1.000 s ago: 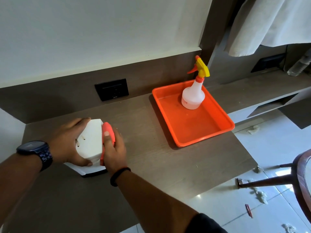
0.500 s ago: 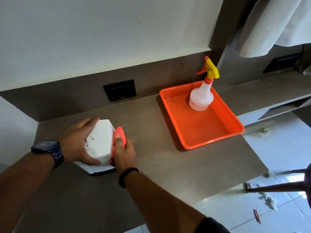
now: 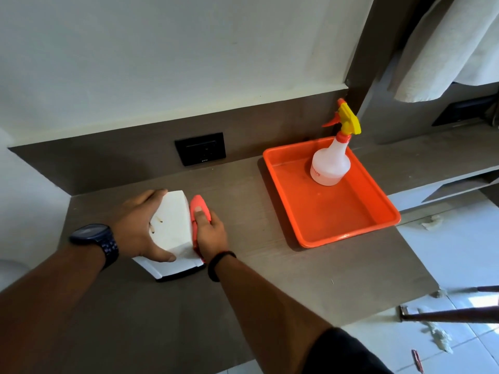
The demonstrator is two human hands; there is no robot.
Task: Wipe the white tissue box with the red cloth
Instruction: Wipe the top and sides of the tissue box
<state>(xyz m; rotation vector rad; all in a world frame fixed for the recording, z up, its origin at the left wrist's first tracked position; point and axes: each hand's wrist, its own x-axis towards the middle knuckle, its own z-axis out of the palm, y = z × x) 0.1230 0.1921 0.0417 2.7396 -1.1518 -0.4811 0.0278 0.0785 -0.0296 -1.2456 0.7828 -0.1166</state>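
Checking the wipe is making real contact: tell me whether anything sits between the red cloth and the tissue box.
Nothing visible does. The right hand presses the red cloth directly against the right side of the white tissue box, while the left hand steadies the box.

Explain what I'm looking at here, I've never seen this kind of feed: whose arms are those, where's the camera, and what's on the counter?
There is no machine: a person works bare-handed, and the single picture comes from a wide-angle camera on their head, looking down at the hands. The left hand, with a dark watch on its wrist, steadies the white tissue box on the brown counter. The right hand presses a red cloth against the box's right side. Further right, an orange tray holds a spray bottle, standing upright with a yellow and orange trigger head. A black wall socket sits behind the counter.
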